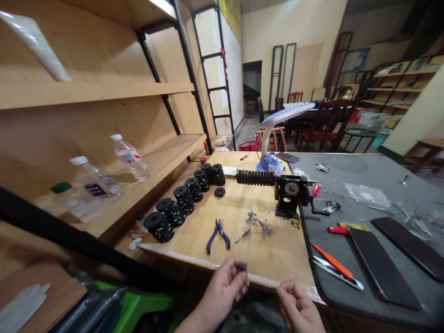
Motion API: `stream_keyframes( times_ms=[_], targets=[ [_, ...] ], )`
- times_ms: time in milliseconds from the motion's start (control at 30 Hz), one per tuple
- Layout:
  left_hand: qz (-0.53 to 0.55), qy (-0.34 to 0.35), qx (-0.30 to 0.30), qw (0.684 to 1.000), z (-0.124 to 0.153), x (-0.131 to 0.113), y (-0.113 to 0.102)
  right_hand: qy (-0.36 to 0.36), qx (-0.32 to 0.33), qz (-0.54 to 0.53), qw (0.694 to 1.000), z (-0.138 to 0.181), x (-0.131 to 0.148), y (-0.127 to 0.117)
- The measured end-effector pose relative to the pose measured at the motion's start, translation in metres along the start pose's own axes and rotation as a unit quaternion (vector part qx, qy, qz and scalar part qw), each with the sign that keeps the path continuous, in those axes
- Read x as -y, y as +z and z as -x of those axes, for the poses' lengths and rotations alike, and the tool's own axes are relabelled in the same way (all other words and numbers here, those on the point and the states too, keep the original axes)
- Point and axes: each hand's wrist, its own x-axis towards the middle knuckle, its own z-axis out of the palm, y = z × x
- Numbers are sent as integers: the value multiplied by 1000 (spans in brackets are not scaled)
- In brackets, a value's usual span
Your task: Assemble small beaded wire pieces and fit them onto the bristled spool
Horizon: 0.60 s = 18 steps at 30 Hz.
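Note:
At the table's front edge my left hand (225, 283) is closed, thumb against fingers, on a small dark piece (243, 266) whose kind I cannot make out. To its right my right hand (299, 306) has its fingers curled and pinched together; whatever lies between them is hidden. Beyond my left hand lie blue-handled pliers (218, 236) with the jaws pointing away. Small coloured beads (254, 218) and a heap of thin grey pins (266, 231) are scattered past my hands. A black hand-cranked device (290, 196) carries a row of black discs (255, 177) on its shaft.
Black spools (183, 200) dotted with coloured bits line the table's left side. A blue-white lamp (270, 162) stands behind. On the grey mat (333, 185) lie phones (381, 268), an orange-handled tool (331, 260) and tweezers (338, 274). Bottles (132, 159) stand on a left shelf.

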Motion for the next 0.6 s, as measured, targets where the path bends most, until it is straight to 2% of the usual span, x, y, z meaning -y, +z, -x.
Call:
stream_keyframes(
  times_ms=[67, 167, 367, 600],
  targets=[
    [40, -45, 33, 998, 5, 14, 23, 4, 16, 16, 1000, 2, 1, 0],
    [59, -76, 58, 994, 10, 27, 39, 15, 28, 6, 999, 4, -4, 0],
    [49, -87, 76, 992, 14, 33, 45, 14, 33, -6, 999, 7, -11, 1],
    [39, -62, 79, 994, 14, 39, 48, 15, 44, -5, 999, 7, -9, 1]
  ],
)
